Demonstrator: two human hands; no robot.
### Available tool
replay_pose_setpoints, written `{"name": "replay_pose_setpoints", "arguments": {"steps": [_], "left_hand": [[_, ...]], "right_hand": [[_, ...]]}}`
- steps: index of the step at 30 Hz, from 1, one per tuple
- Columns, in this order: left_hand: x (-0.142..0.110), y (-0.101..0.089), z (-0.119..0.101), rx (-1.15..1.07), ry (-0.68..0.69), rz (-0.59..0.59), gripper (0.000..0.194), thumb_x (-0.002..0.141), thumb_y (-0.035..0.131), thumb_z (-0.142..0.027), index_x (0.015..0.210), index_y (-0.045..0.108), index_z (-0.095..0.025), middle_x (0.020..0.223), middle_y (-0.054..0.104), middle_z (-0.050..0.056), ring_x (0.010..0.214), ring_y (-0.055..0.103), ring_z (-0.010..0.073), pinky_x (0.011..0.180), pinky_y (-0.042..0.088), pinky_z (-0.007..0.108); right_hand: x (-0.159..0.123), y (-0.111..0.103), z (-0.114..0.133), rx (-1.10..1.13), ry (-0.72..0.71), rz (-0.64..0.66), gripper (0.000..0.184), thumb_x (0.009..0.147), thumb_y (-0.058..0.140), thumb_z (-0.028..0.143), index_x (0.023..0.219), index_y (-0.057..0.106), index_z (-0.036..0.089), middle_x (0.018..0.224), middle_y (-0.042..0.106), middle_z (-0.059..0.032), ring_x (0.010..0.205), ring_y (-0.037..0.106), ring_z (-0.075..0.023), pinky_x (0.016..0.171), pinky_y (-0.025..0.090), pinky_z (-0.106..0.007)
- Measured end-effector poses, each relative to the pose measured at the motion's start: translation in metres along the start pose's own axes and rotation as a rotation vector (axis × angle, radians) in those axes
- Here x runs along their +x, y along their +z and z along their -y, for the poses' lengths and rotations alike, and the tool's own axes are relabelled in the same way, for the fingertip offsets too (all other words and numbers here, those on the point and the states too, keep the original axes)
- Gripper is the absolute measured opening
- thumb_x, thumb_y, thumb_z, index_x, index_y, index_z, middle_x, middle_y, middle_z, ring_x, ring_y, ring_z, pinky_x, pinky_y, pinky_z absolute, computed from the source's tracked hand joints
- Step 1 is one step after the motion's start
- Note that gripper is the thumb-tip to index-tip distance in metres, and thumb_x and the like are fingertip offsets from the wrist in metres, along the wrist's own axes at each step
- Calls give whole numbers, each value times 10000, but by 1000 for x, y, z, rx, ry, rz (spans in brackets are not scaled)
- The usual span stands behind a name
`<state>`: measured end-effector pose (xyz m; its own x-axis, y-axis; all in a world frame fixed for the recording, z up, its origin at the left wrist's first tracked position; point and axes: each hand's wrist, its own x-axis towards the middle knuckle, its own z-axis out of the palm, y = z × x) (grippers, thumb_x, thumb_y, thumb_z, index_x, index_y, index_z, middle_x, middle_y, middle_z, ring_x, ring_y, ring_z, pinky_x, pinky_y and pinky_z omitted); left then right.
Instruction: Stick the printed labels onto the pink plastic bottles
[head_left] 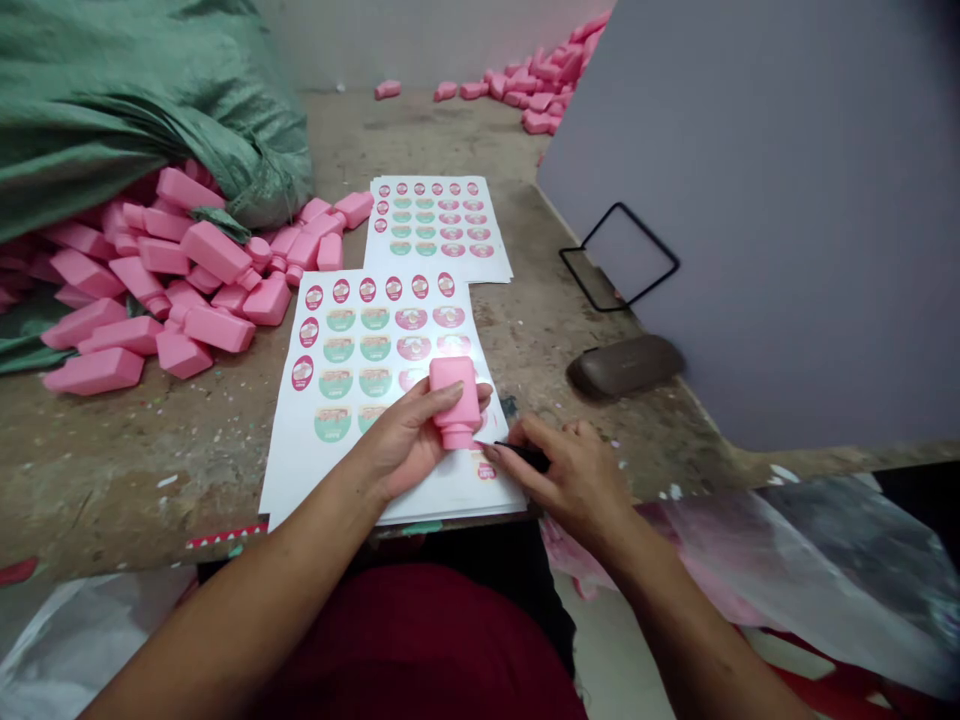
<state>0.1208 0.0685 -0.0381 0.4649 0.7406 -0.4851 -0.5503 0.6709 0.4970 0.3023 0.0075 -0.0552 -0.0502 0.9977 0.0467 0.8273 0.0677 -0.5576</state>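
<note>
Head view; sack [150, 100] of bottles [214, 251]

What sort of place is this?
Probably a small workshop or packing room: pink bottles heaped by a green sack, printed sticker sheets on a worn table, and one bottle in the left hand over them.

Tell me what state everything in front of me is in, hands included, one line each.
Left hand: closed around a bottle
Held pink bottle: neck towards the person
Right hand: gripping a tool
Dark tool: tip near the bottle's neck
Front sticker sheets: flat, stacked, partly covered
Green sack: open, slumped
Piled bottles: jumbled, mostly lying down
Brown case: looks shut
</note>
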Motion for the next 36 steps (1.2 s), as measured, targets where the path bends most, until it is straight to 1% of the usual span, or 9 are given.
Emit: {"name": "replay_pose_setpoints", "arguments": {"steps": [4, 7, 9, 13, 16, 18, 23, 28, 36], "left_hand": [[0, 0, 1, 1, 9, -11, 249, 823, 639, -99, 1072, 634, -81, 1040, 707, 148, 1012, 659, 220, 1015, 465, 391], [-1, 0, 0, 49, 21, 15, 298, 786, 684, -98, 1080, 636, -96, 1049, 698, 136, 1004, 656, 217, 968, 483, 365], [-4, 2, 0, 87, 37, 30, 355, 761, 719, -108, 1103, 627, -121, 1066, 690, 119, 981, 656, 204, 909, 500, 333], [-18, 9, -3, 122, 42, 36, 489, 771, 758, -225, 1222, 572, -184, 1069, 683, 90, 903, 654, 185, 812, 520, 313], [-30, 12, -3, 89, 40, 32, 475, 825, 722, -350, 1234, 573, -159, 1062, 679, 105, 895, 648, 182, 799, 527, 299], [-38, 12, -2, 69, 32, 7, 419, 882, 650, -384, 1221, 580, -148, 1059, 670, 108, 887, 648, 183, 758, 539, 293], [-52, 7, 3, 83, 11, -19, 335, 960, 510, -388, 1221, 582, -192, 1064, 653, 87, 854, 652, 192, 654, 577, 327], [-54, 3, 3, 72, 29, 2, 302, 964, 509, -376, 1191, 589, -195, 1052, 658, 79, 836, 661, 173, 652, 586, 304], [-53, 3, 4, 75, 42, 11, 312, 965, 514, -375, 1203, 577, -183, 1068, 664, 88, 861, 671, 169, 679, 590, 292]], "right_hand": [[-5, -1, -2, 615, 300, 28, 426, 764, 670, 589, 635, 482, 229, 522, 467, 47, 471, 408, -113, 463, 313, -251], [-6, -10, 1, 832, 400, -43, 433, 720, 722, 595, 654, 507, 226, 509, 442, 66, 424, 364, -90, 405, 291, -229], [-4, -18, 8, 839, 372, -72, 416, 707, 745, 577, 657, 541, 218, 523, 450, 62, 434, 367, -84, 403, 293, -218], [5, -33, 24, 756, 262, -37, 369, 744, 729, 555, 675, 612, 211, 591, 530, 27, 522, 465, -109, 464, 366, -223], [9, -36, 33, 697, 182, -11, 353, 770, 708, 548, 689, 641, 211, 619, 562, 12, 569, 504, -127, 506, 390, -239], [11, -36, 38, 646, 145, 8, 345, 773, 701, 538, 684, 646, 209, 604, 555, 13, 558, 495, -128, 505, 379, -247], [14, -34, 49, 589, 90, 99, 306, 800, 662, 496, 699, 657, 208, 609, 605, 3, 559, 531, -139, 523, 399, -259], [16, -32, 52, 559, 67, 123, 291, 827, 642, 483, 716, 661, 215, 647, 649, 5, 591, 570, -143, 549, 428, -256], [17, -31, 53, 522, 87, 124, 304, 834, 627, 500, 741, 674, 214, 657, 649, 1, 598, 567, -148, 547, 417, -263]]}}
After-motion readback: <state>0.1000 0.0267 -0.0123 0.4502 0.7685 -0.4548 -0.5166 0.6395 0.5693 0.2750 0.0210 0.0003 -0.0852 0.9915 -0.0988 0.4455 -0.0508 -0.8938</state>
